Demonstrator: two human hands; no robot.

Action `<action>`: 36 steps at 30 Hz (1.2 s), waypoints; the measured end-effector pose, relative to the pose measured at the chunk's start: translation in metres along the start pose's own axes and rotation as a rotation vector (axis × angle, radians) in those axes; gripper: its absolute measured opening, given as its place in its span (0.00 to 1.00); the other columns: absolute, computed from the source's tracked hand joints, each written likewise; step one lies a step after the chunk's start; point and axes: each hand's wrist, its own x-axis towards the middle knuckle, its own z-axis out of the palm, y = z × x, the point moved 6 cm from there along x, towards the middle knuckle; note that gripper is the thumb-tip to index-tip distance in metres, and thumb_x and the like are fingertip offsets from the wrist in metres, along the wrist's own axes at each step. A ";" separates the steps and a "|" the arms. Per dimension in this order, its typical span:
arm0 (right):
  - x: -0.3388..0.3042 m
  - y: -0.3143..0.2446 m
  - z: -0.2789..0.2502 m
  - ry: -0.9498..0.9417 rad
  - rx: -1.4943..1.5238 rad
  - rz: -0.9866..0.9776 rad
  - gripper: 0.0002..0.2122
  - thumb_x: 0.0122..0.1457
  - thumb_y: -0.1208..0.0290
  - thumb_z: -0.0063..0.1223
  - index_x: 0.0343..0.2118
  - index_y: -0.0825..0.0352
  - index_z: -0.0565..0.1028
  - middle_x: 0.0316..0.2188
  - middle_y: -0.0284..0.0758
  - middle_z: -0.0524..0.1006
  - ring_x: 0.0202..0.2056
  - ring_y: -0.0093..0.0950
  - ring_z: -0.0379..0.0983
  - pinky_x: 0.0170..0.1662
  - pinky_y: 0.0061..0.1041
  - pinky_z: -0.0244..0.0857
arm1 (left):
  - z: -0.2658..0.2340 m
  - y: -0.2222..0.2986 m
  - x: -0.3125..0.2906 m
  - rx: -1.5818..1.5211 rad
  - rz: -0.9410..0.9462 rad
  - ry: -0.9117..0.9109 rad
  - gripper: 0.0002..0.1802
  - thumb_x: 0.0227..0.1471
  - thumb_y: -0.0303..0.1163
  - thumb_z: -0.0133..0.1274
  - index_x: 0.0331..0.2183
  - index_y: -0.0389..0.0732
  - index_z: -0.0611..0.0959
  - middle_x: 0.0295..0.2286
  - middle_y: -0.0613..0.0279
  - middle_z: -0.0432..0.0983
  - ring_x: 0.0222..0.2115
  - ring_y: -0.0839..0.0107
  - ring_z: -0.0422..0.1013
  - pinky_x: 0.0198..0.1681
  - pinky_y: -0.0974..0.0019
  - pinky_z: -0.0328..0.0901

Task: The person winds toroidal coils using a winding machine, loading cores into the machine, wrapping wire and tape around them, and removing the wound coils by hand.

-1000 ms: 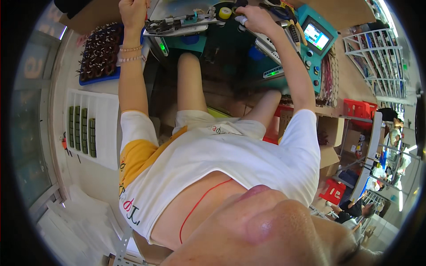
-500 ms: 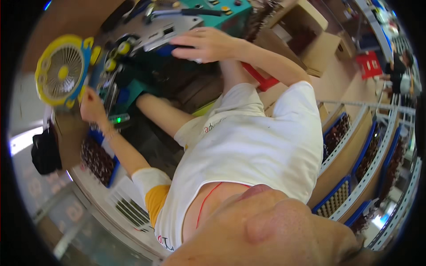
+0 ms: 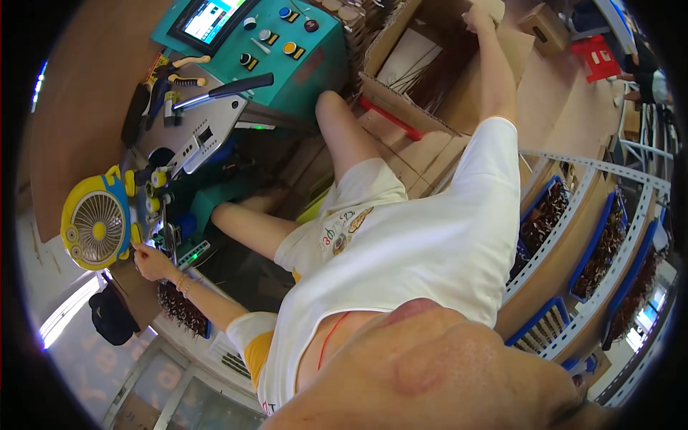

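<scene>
My left hand (image 3: 152, 262) is closed in a pinch beside the machine fixture (image 3: 163, 229), close to the lower edge of a yellow and blue desk fan (image 3: 99, 228). Whatever sits between those fingertips is too small to make out. Out to the far right, my right arm is stretched over an open cardboard box (image 3: 401, 100). My right hand (image 3: 479, 20) is at the box's far flap, its fingers curled, and I cannot tell what they hold. Thin dark brown strands (image 3: 433, 75) lie inside the box.
A teal control box (image 3: 315, 64) with a screen (image 3: 211, 18) and knobs stands ahead. A hammer (image 3: 229, 87) and pliers (image 3: 188, 80) lie on the metal plate beside it. Blue trays (image 3: 598, 247) of brown pieces fill a rack at right. A black cap (image 3: 113, 315) hangs lower left.
My right hand has swung from above the machine plate out to the cardboard box on the right. My left hand stays by the fan and fixture. The whole view has shifted.
</scene>
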 end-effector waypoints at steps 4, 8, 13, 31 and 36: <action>-0.021 -0.027 0.028 0.032 -0.021 0.067 0.14 0.58 0.59 0.56 0.41 0.64 0.81 0.40 0.41 0.81 0.44 0.36 0.79 0.48 0.37 0.72 | -0.004 -0.006 0.002 0.052 0.005 0.007 0.28 0.59 0.50 0.47 0.17 0.40 0.78 0.18 0.54 0.76 0.20 0.49 0.71 0.22 0.46 0.60; -0.006 -0.013 0.051 0.032 0.076 0.191 0.13 0.58 0.65 0.54 0.45 0.63 0.80 0.49 0.42 0.77 0.51 0.42 0.74 0.50 0.40 0.70 | 0.002 -0.007 0.002 0.110 -0.014 -0.002 0.28 0.59 0.50 0.47 0.17 0.39 0.79 0.19 0.53 0.76 0.21 0.48 0.71 0.22 0.46 0.60; -0.010 0.005 0.066 0.099 0.295 0.393 0.16 0.54 0.62 0.61 0.45 0.63 0.80 0.49 0.41 0.77 0.50 0.41 0.75 0.51 0.38 0.70 | -0.001 -0.003 0.000 0.081 -0.036 0.000 0.28 0.59 0.50 0.47 0.17 0.39 0.79 0.18 0.54 0.76 0.21 0.49 0.71 0.22 0.47 0.61; -0.014 -0.056 0.021 0.094 0.475 -0.136 0.11 0.59 0.64 0.54 0.37 0.65 0.82 0.26 0.34 0.82 0.25 0.24 0.81 0.35 0.25 0.73 | -0.005 -0.003 -0.001 0.060 -0.009 0.063 0.26 0.59 0.49 0.47 0.17 0.42 0.79 0.17 0.59 0.75 0.20 0.53 0.71 0.19 0.50 0.60; -0.014 -0.058 0.003 -0.011 0.602 -0.170 0.13 0.62 0.68 0.49 0.39 0.73 0.77 0.27 0.38 0.82 0.27 0.29 0.82 0.37 0.24 0.74 | -0.008 0.010 -0.001 0.002 0.051 0.099 0.25 0.59 0.48 0.48 0.17 0.42 0.79 0.16 0.61 0.73 0.19 0.54 0.71 0.19 0.50 0.60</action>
